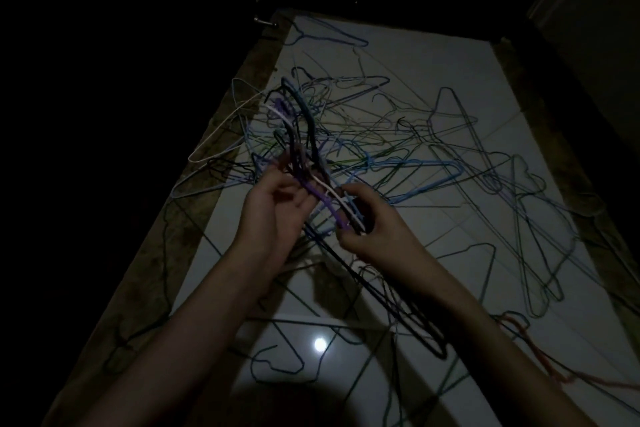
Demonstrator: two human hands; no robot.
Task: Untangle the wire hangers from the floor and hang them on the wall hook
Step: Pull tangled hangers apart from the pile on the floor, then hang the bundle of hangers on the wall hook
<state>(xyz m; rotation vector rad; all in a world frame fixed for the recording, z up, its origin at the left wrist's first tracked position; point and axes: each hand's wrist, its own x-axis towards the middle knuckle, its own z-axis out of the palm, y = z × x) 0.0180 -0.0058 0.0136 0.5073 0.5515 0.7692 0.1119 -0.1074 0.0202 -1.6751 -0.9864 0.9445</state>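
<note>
Wire hangers sprawl across the white tiled floor between dark walls, a bunch gripped by both the left hand and the right hand

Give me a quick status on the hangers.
Both hands, left and right, grip a hanger bundle. Tangled pile on floor. Wall hook unseen.

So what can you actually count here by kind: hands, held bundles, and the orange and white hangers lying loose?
Hands: 2 (left hand, right hand)
Held bundle of hangers: 1
Orange hanger: 1
White hanger: 1
Total: 5
The blue, green and dark ones are too tangled to count.
</note>
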